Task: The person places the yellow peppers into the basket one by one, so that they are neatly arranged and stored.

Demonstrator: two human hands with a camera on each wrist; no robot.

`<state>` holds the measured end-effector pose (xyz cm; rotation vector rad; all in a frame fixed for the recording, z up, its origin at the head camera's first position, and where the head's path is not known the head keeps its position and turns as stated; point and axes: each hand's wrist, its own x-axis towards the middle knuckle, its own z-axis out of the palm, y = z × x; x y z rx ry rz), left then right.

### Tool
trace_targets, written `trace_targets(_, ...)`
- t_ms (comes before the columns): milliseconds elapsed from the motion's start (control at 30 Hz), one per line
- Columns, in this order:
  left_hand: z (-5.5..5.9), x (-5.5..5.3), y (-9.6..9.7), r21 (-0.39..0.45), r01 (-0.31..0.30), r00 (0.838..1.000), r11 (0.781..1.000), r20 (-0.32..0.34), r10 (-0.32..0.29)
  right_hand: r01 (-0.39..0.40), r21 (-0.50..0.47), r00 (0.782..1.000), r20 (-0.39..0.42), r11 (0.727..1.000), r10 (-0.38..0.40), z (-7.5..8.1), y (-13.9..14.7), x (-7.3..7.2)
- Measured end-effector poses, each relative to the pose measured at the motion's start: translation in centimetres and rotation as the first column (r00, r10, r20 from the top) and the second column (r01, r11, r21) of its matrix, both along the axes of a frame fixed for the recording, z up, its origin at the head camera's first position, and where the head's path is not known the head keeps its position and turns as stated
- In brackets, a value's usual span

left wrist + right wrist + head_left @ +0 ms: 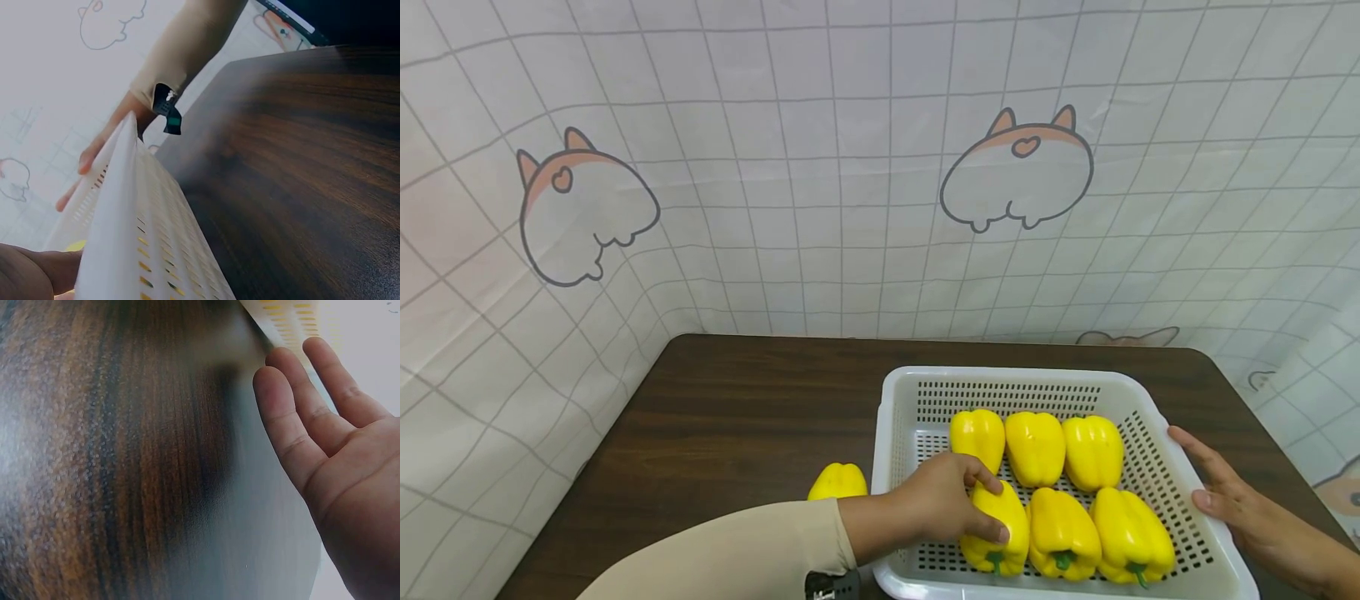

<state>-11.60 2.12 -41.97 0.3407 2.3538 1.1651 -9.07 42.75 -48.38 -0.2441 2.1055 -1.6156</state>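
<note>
My left hand (pixel 946 503) reaches over the left side of a white perforated plastic basket (pixel 891 433). Its fingers and thumb hold a yellow bell pepper (pixel 1009 525) in the front row, stem toward me. Several other yellow bell peppers (pixel 1034 448) lie beside and behind it in two rows. At the basket's right rim is my right hand (pixel 1243 504), thumb at the edge. The right wrist view shows the fingers (pixel 294 425) of that hand extended beside the basket. In the left wrist view, the left hand (pixel 31 272) is mostly cut off.
Another yellow bell pepper (pixel 838 481) lies on the dark wood table (pixel 737 417), left of the basket and partly hidden by my left sleeve (pixel 737 550). A white grid-patterned cloth (pixel 850 167) with cartoon animals hangs behind and at the sides.
</note>
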Motion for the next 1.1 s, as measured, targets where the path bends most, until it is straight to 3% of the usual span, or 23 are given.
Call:
trace_targets(667,0.3,0.1,-0.2,0.037,-0.012,0.999,0.999,0.049,0.01,0.002,0.006,1.0,0.001,1.0,-0.002,0.1,-0.1,0.0)
trace_targets(867,0.8,0.4,-0.9,0.033,0.017,1.0,0.999,0.019,-0.018,0.001,-0.015,1.0,0.015,1.0,-0.001,0.2,-0.2,0.1)
trace_targets(1100,2.0,0.3,-2.2,0.112,0.033,0.999,0.993,0.019,-0.035,-0.015,-0.022,1.0,0.004,1.0,0.015,0.1,-0.3,0.0)
